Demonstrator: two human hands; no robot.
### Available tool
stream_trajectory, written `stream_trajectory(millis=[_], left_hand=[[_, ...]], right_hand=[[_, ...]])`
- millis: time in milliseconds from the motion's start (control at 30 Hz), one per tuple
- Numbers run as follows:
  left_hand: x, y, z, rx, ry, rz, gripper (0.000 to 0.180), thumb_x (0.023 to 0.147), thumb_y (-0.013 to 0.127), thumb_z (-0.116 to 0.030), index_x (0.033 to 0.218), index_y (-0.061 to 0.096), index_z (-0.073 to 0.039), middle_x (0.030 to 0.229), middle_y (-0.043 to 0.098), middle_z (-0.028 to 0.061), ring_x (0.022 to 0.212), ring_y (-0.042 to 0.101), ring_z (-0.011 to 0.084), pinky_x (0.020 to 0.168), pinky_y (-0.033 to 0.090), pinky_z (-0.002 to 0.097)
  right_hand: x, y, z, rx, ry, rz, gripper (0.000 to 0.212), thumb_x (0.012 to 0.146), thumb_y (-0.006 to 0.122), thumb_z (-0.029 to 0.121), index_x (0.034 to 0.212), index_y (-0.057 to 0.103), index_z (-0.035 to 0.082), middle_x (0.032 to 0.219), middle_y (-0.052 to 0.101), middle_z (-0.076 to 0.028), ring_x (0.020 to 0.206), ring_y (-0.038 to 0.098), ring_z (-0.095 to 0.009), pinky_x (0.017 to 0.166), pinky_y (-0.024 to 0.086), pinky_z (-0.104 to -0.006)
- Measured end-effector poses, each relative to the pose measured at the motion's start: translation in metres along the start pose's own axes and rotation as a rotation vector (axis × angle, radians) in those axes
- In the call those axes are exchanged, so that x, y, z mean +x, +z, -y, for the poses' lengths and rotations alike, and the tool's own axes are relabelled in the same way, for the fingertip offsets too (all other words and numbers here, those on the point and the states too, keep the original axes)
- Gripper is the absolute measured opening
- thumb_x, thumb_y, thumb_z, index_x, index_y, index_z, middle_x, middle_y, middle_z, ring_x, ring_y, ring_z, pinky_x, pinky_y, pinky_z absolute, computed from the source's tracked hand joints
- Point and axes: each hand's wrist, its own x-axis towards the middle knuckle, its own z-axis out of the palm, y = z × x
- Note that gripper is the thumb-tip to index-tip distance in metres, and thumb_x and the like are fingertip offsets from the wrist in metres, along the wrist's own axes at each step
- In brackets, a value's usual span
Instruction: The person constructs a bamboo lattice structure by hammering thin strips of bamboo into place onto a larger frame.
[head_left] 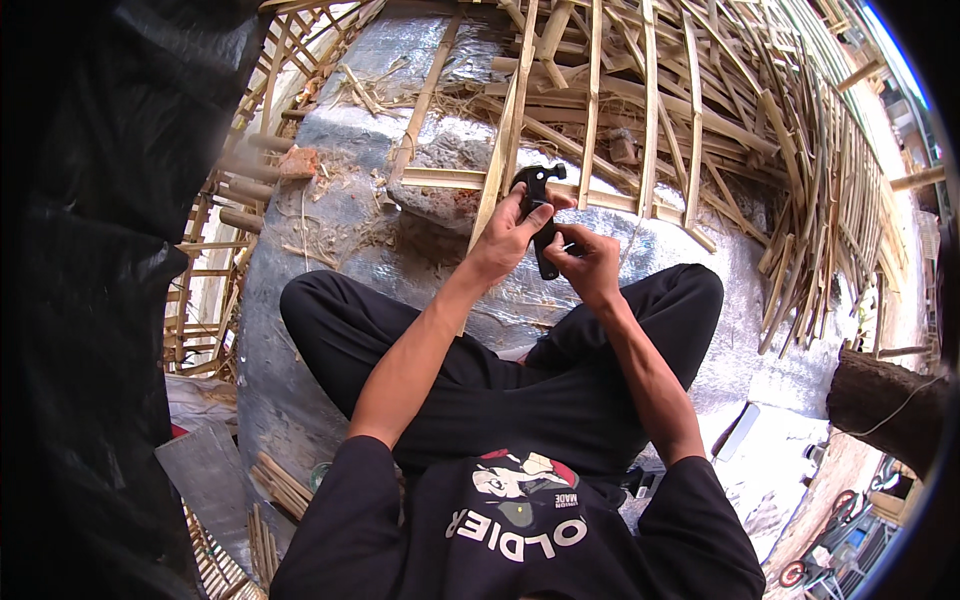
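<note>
A black hammer multi-tool (541,178) is held upright over the bamboo strips in front of my crossed legs, its small head pointing away from me. My left hand (502,240) is wrapped round it just below the head, thumb along its side. My right hand (591,262) is closed beside the lower handle, its thumb and bent fingers pinching at the handle's edge. What exactly those fingertips grip is too small to tell. A split bamboo strip (497,190) runs beneath my left hand, and a cross strip (445,178) lies behind the tool.
Long bamboo strips (650,110) form a lattice ahead, with a heap of split bamboo (790,170) to the right. A brick piece (298,163) sits on the silvery sheet (350,130). A black tarp (90,250) hangs at left; a log (885,405) lies at right.
</note>
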Motion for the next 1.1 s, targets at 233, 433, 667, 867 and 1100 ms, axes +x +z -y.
stream_trajectory(millis=[233,433,667,867,1100], left_hand=[[-0.001,0.002,-0.009,0.030,0.028,0.002,0.027,0.105,0.055,-0.019,0.125,0.057,0.000,0.117,0.068,0.0051,0.107,0.063,0.0118,0.097,0.049,0.0275],[-0.001,0.006,-0.013,0.133,0.070,0.015,0.024,0.105,0.056,-0.019,0.119,0.062,-0.001,0.116,0.068,0.0050,0.109,0.062,0.0132,0.100,0.047,0.0296],[0.002,0.007,-0.016,0.112,0.162,-0.012,0.022,0.105,0.055,-0.016,0.120,0.059,-0.001,0.116,0.067,0.0079,0.115,0.062,0.0166,0.104,0.046,0.0321],[0.007,-0.034,-0.049,-0.263,0.235,-0.186,0.017,0.105,0.051,-0.009,0.120,0.051,-0.003,0.130,0.061,0.0198,0.131,0.055,0.0308,0.117,0.040,0.0418],[-0.003,-0.011,-0.041,-0.150,0.021,0.023,0.035,0.105,0.053,-0.021,0.135,0.046,-0.004,0.137,0.058,0.0185,0.136,0.050,0.0270,0.112,0.043,0.0393]], right_hand=[[-0.002,0.003,0.004,0.091,0.060,-0.063,0.012,0.083,0.075,0.003,0.094,0.071,-0.001,0.077,0.076,-0.010,0.070,0.071,-0.010,0.064,0.055,-0.0241],[0.002,0.001,0.007,0.072,0.092,-0.063,0.012,0.083,0.075,0.001,0.091,0.068,-0.003,0.079,0.075,-0.010,0.071,0.070,-0.009,0.066,0.056,-0.0238],[0.000,0.000,-0.024,0.287,0.202,-0.121,0.007,0.090,0.068,0.001,0.095,0.064,-0.003,0.083,0.074,-0.011,0.074,0.073,-0.015,0.068,0.061,-0.0283],[0.014,-0.029,-0.025,0.503,0.297,-0.167,0.017,0.101,0.055,0.003,0.113,0.062,-0.005,0.100,0.073,-0.016,0.088,0.073,-0.021,0.074,0.062,-0.0312],[0.018,0.002,0.032,0.036,-0.022,0.019,0.022,0.092,0.068,0.005,0.113,0.073,-0.001,0.093,0.077,-0.010,0.079,0.073,-0.013,0.069,0.058,-0.0264]])
